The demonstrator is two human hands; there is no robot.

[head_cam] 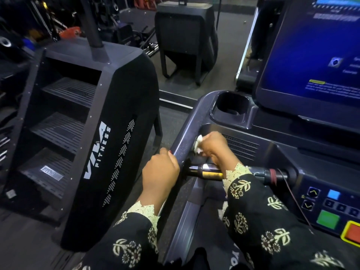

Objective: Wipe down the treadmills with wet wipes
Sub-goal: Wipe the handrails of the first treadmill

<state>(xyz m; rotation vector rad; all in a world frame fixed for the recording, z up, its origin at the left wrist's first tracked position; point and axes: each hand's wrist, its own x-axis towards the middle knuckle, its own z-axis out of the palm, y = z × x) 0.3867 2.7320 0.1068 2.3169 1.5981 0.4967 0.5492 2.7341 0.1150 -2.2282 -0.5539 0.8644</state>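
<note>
Currently, at lower centre of the frame, the left hand (159, 172) is closed around the dark grey speckled side handrail (185, 131) of the dark grey plastic treadmill (282, 158), with the fingers curled over the rail's outer edge. Just to its right, the right hand (213, 147) has its fingers bunched on a crumpled white wet wipe (198, 146) and presses it against the inner face of the same handrail. Only the part of the wipe at the fingertips shows; the rest is hidden under the hand. Both arms wear black sleeves (253, 211) with a cream floral print and lace cuffs.

Directly below the right hand, a horizontal chrome-and-black grip bar (206, 171) runs from the handrail to the console body. The right wrist crosses in front of it; contact cannot be determined.

Above the hands, a deep black cup holder (231, 106) is moulded into the console. A large lit blue display screen (311, 55) fills the upper right. At lower right are a green square button (328, 219), a red button with yellow surround (352, 233) and a thin red cord (292, 193) hanging from the bar's right end.

Filling the left half of the frame, a black stair-climbing machine (97, 151) with white "VIVA FITNESS" lettering stands beside the treadmill, apart from it.
</note>
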